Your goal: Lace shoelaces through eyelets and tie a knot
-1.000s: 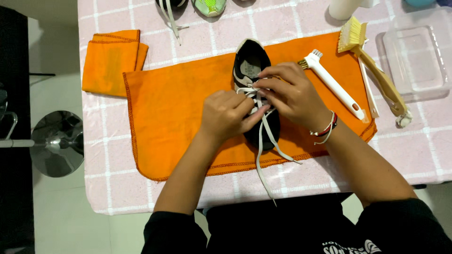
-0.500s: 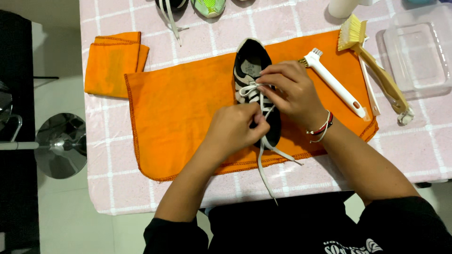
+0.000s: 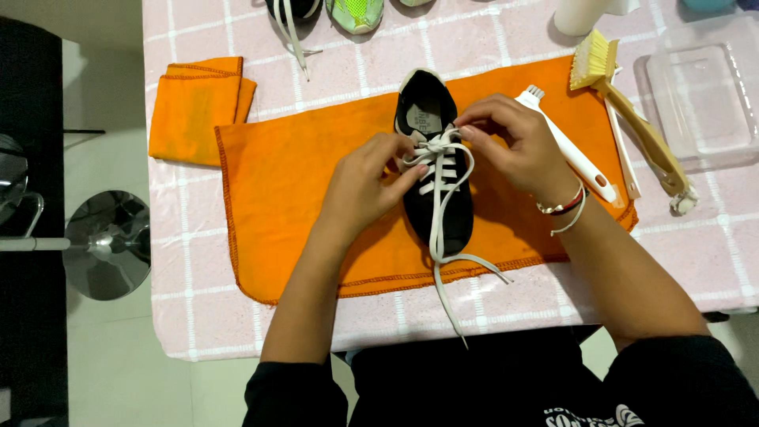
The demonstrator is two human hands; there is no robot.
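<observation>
A black shoe point(image 3: 452, 213) with white laces point(image 3: 437, 221) lies toe toward me on a spread orange cloth point(image 3: 300, 182). My left hand point(image 3: 365, 183) pinches the laces at the shoe's left side near its opening. On the other side, my right hand point(image 3: 518, 142) grips the lace at the top eyelets. Two loose lace ends trail over the cloth's near hem and the table edge.
A folded orange cloth point(image 3: 199, 107) lies at the left. A white brush point(image 3: 573, 150) and a wooden-handled brush point(image 3: 632, 119) lie right of the shoe, beside a clear tray point(image 3: 700, 99). More shoes point(image 3: 356, 12) sit at the far edge. A chair base point(image 3: 107, 245) stands on the floor.
Both hands have shifted up the shoe toward its opening, drawing the laces tighter across the eyelets. The loose ends now hang straighter toward me.
</observation>
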